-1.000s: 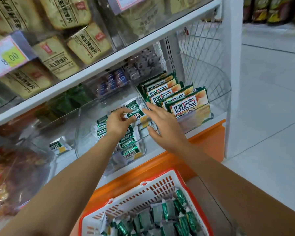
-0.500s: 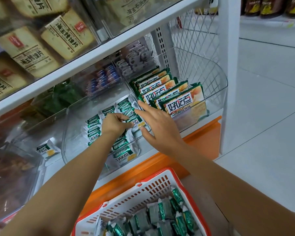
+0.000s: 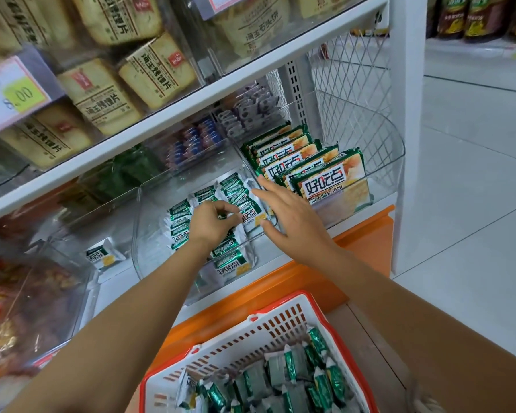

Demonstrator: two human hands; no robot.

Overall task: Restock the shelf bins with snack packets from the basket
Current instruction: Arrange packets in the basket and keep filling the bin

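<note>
Small green-and-white snack packets (image 3: pixel 234 189) stand in rows inside a clear shelf bin (image 3: pixel 164 281) on the lower shelf. My left hand (image 3: pixel 212 225) reaches into this bin, its fingertips pinched on one snack packet (image 3: pixel 251 217) at the front of the right row. My right hand (image 3: pixel 289 217) is beside it with fingers spread, lying against the right side of that row and holding nothing. Below, a white basket with a red rim (image 3: pixel 251 329) holds several more of the same packets (image 3: pixel 295 374).
Larger green packets (image 3: pixel 325 177) fill the bin to the right. One lone packet (image 3: pixel 103 256) lies in the bin to the left. Tan bags (image 3: pixel 102 93) crowd the shelf above. An orange ledge (image 3: pixel 361 234) runs under the shelf, and a white post (image 3: pixel 405 129) ends it.
My left hand's fingers have curled down tighter on the packet in the bin. My right hand has stretched its fingers further back along the row. Both arms stay in place.
</note>
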